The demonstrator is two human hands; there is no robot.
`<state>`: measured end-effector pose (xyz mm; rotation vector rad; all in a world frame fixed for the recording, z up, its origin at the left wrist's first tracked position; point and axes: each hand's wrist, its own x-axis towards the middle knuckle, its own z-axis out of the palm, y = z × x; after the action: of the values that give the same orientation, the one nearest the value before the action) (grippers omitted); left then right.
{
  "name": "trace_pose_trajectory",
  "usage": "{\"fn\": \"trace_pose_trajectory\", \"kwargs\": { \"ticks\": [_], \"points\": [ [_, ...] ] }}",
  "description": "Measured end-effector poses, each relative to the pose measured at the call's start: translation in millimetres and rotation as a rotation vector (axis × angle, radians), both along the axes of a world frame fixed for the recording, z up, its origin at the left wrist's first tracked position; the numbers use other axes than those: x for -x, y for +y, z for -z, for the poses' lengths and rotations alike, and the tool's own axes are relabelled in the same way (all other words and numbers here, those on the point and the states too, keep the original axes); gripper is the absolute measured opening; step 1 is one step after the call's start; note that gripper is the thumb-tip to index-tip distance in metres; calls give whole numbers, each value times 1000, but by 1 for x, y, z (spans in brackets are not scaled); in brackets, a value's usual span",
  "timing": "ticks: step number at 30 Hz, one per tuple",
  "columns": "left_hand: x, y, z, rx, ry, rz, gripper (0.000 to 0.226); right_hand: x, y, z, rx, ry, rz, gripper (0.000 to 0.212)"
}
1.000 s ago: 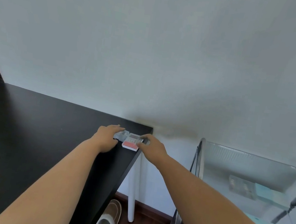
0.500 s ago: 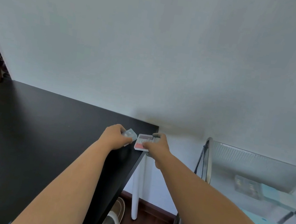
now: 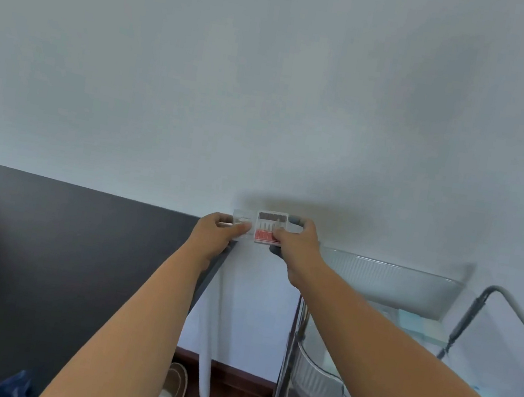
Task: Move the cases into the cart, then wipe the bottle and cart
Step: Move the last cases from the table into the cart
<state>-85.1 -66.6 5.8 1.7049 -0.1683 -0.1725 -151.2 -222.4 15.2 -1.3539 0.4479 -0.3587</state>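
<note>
My left hand (image 3: 220, 231) grips a small clear plastic case (image 3: 241, 224) by its near edge. My right hand (image 3: 298, 241) grips a second clear case (image 3: 269, 228) with a red strip and small dark bits inside. Both cases are lifted off the black table (image 3: 42, 250) and held side by side in the air just past its far right corner. The clear plastic cart (image 3: 388, 278) stands to the right, below my right forearm. A pale blue box (image 3: 418, 325) lies in its top tray. No bottle is visible.
A white wall fills the upper view. A white table leg (image 3: 210, 343) stands between table and cart. Slippers (image 3: 170, 392) lie on the wooden floor below. A grey curved cart handle (image 3: 476, 305) rises at right. Something dark blue (image 3: 12, 382) sits at the table's near edge.
Both hands have lifted the cases off the table corner and carried them right, past the table edge toward the cart. The view has swung right with them.
</note>
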Motion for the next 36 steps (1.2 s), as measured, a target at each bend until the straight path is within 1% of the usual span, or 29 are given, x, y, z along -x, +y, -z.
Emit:
{"fn": "trace_pose_trajectory", "kwargs": {
  "ticks": [3, 9, 13, 16, 19, 22, 26, 27, 29, 32, 34, 36],
  "points": [
    [11, -30, -9, 44, -1, 52, 36, 18, -26, -10, -36, -50, 51, 33],
    [38, -94, -22, 35, -49, 200, 32, 63, -102, -23, -86, -107, 192, 29],
    [59, -139, -19, -91, -144, 273, 30, 93, -160, -17, -107, -48, 310, 17],
    [69, -171, -7, -237, -241, 311, 27, 110, -194, -6, -75, 18, 393, 13],
    [74, -202, 8, -372, -305, 318, 30, 121, -217, 8, -55, 72, 423, 13],
    [74, -228, 26, -434, -242, 323, 32, 128, -234, 23, -45, 132, 419, 16],
    [71, -246, 55, -573, -111, 313, 36, 127, -251, 40, -17, 179, 375, 19],
    [70, -248, 61, -608, -78, 306, 30, 126, -255, 44, -8, 190, 358, 19],
    [67, -253, 71, -695, -39, 286, 3, 122, -261, 51, 25, 231, 322, 19],
    [60, -259, 82, -783, -13, 242, 25, 114, -268, 60, 94, 319, 246, 25],
    [57, -263, 85, -819, -4, 242, 32, 108, -273, 67, 139, 373, 193, 31],
    [55, -265, 89, -835, 0, 236, 33, 103, -275, 74, 185, 426, 136, 33]
  ]
}}
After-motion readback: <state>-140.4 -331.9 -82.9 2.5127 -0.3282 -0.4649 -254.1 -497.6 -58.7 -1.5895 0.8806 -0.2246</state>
